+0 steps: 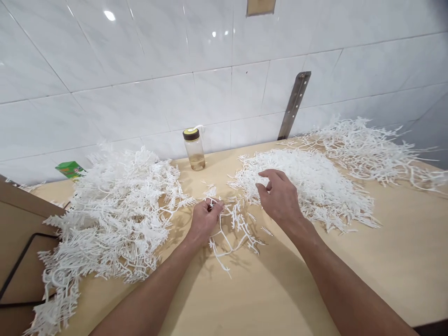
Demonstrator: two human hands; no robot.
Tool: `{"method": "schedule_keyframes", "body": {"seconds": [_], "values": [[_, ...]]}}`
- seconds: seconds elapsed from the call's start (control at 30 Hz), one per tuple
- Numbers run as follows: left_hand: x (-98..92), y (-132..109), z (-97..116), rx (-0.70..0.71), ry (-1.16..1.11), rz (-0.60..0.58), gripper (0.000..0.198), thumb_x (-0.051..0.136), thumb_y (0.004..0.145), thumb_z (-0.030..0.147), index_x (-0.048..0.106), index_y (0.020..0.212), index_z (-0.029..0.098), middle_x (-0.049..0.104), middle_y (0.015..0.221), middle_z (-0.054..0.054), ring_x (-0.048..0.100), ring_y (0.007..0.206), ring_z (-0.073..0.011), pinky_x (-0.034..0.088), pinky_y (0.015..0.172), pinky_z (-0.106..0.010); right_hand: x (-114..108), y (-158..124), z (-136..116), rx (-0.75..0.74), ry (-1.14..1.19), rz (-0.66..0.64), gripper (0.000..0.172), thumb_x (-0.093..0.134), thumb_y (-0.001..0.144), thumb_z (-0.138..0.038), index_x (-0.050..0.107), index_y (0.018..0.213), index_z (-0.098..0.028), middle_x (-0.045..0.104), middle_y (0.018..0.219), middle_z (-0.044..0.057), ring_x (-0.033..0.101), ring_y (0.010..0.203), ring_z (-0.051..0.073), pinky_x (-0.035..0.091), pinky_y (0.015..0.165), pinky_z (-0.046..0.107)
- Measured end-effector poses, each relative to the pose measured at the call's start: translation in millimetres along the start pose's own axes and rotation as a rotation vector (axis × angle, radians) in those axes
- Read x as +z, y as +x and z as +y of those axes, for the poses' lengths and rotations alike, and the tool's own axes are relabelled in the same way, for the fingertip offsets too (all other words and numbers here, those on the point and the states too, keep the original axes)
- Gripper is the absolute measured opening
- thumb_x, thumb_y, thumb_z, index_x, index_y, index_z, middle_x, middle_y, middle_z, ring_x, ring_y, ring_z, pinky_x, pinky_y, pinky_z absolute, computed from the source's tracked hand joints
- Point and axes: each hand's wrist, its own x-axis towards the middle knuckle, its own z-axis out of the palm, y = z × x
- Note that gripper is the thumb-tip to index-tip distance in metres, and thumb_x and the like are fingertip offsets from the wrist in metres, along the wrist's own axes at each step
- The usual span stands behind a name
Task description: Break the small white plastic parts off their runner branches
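My left hand (205,219) is closed on a white branched plastic stem (226,235), pinched between thumb and fingers over the middle of the table. Its thin forked twigs spread to the right and toward me. My right hand (279,195) hovers at the near left edge of a heap of small white sprigs (315,182); thumb and index finger are apart, and I see nothing between them. The other fingers are partly hidden. A large tangled pile of white branched pieces (115,219) lies left of my left hand. A few loose sprigs (266,231) lie between the hands.
Against the tiled wall stand a clear bottle (196,151) with a dark lid and a metal bracket strip (294,106). A green carton (70,169) sits behind the left pile. Long bare white stems (371,147) lie at the back right. Brown cardboard (24,233) borders the left side.
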Motion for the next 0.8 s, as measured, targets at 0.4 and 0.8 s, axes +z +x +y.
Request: {"method": "schedule_keyframes", "body": {"seconds": [0.4, 0.8], "values": [[1.4, 4, -9, 0.121, 0.11, -0.004, 0.03, 0.069, 0.077, 0.044, 0.069, 0.076, 0.014, 0.062, 0.065, -0.002, 0.053, 0.062, -0.0144, 0.042, 0.06, -0.025, 19, -24, -30, 0.064, 0.112, -0.447, 0.017, 0.061, 0.086, -0.033, 0.074, 0.083, -0.021, 0.073, 0.075, 0.001, 0.059, 0.058, 0.015, 0.041, 0.06, 0.028], [1.4, 6, -8, 0.115, 0.176, 0.064, 0.027, 0.067, 0.077, 0.041, 0.065, 0.069, 0.015, 0.057, 0.059, 0.001, 0.048, 0.057, -0.0131, 0.04, 0.058, -0.025, 23, -33, -34, -0.128, 0.142, -0.431, 0.015, 0.056, 0.089, -0.021, 0.069, 0.082, -0.019, 0.07, 0.077, 0.003, 0.061, 0.069, 0.016, 0.042, 0.069, 0.028]]}}
